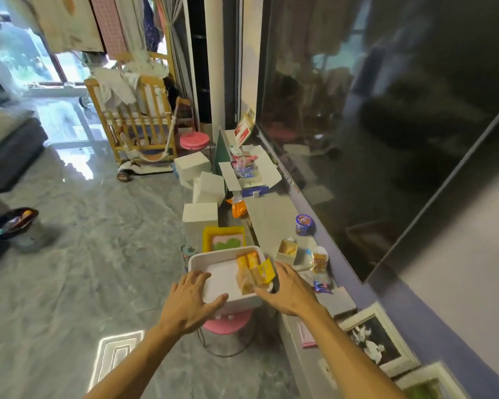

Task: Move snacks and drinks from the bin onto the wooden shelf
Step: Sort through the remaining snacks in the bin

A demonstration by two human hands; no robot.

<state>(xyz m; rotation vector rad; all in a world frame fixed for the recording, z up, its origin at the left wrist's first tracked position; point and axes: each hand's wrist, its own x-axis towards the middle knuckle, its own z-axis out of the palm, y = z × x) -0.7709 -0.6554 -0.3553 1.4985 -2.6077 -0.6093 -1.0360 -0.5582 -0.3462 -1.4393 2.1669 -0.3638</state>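
Observation:
A white bin (202, 259) sits on a pink stool (226, 323). Orange and yellow snack packets (252, 270) lie in its right half. My left hand (192, 300) rests on the bin's near left rim with fingers spread. My right hand (285, 286) reaches over the bin's right corner, its fingers straight and touching the packets. On the low shelf (271, 217) to the right stand a small open snack box (287, 250), a clear snack pack (319, 259), a blue tub (303, 224) and a dark wrapped snack (321, 287).
White boxes (202, 191) are stacked on the floor beyond the bin, with a yellow tray (224, 239) behind it. Framed pictures (378, 341) lean at the shelf's near end. A large dark screen (386, 139) rises to the right. The grey marble floor (98, 254) spreads left.

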